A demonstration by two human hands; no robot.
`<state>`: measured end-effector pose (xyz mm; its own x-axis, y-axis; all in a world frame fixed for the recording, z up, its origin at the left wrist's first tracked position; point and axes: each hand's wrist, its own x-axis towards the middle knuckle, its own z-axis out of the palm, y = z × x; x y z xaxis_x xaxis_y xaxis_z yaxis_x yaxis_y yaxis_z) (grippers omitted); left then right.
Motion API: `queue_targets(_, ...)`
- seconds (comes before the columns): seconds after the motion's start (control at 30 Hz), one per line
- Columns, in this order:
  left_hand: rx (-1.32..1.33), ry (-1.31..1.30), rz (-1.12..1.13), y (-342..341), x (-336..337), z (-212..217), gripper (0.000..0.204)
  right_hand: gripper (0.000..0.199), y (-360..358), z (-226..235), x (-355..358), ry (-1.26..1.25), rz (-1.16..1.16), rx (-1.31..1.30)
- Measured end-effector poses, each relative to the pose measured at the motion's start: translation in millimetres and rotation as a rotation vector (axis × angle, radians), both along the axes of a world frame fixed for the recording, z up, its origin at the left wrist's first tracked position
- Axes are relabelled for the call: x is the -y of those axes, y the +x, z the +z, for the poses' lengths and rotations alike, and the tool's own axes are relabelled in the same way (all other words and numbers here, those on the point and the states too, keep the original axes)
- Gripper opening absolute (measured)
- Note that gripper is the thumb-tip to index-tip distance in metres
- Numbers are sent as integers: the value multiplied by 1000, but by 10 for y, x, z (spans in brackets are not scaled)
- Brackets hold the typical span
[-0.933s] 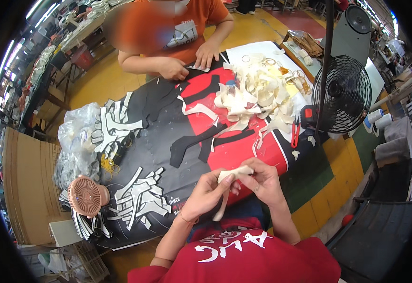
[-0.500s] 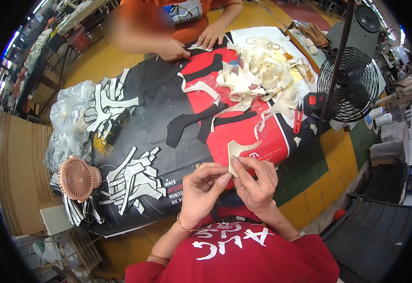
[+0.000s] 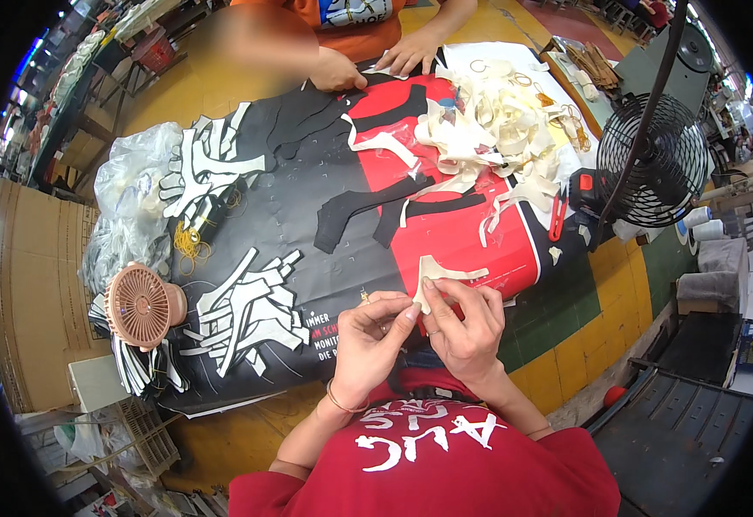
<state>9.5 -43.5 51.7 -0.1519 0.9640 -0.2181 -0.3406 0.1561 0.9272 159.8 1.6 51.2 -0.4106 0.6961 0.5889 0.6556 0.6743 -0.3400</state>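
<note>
A cream, forked, cut piece of thin material (image 3: 431,270) is held up over the near edge of the table. Its lower corner is pinched between thumb and fingers of my left hand (image 3: 371,336), which wears a ring and a bracelet at the wrist. My right hand (image 3: 469,331) grips the same piece close by, thumb and forefinger together near its middle. One slim arm of the piece points right, over the red part of the table cover (image 3: 471,241). Beyond it lie black cut pieces (image 3: 351,214) of curved shape.
Stacks of white pieces with black edges (image 3: 252,314) lie left, beside a pink fan (image 3: 142,306) and plastic bags (image 3: 131,189). Cream scraps (image 3: 519,129), a red-handled tool (image 3: 557,217) and a black fan (image 3: 652,151) are right. Opposite, a person's hands (image 3: 339,71) work at the table.
The view has shifted slightly, moving the table's things a little rightward. Both hands still pinch the cream piece, whose angle has changed a little. The co-worker's hands stay at the far edge.
</note>
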Motion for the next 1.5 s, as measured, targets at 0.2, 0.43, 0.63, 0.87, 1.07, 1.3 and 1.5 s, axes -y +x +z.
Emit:
queue_targets(0.2, -58, 28, 21, -68, -36, -68, 14, 37, 33, 113, 4, -199, 3, -112)
queue_targets(0.43, -191, 91, -28, 22, -76, 16, 14, 20, 144, 229, 42, -316, 37, -158)
queue_targets(0.63, -557, 196, -1, 124, -131, 101, 12, 16, 170, 227, 14, -299, 17, -134)
queue_targets(0.87, -451, 123, -26, 122, -128, 45, 9, 12, 245, 150, -12, -486, 9, -297)
queue_targets(1.07, -84, -49, 3, -165, -416, -294, 22, 30, 987, 70, -186, -840, 109, -1120)
queue_targets(1.3, -114, -4, -140, 390, -1232, -666, 27, 44, 2296, 474, -17, -358, 141, -1474)
queue_targets(1.5, -547, 122, 30, 773, -1384, -775, 19, 43, 2488, 676, 199, -280, 438, -1395)
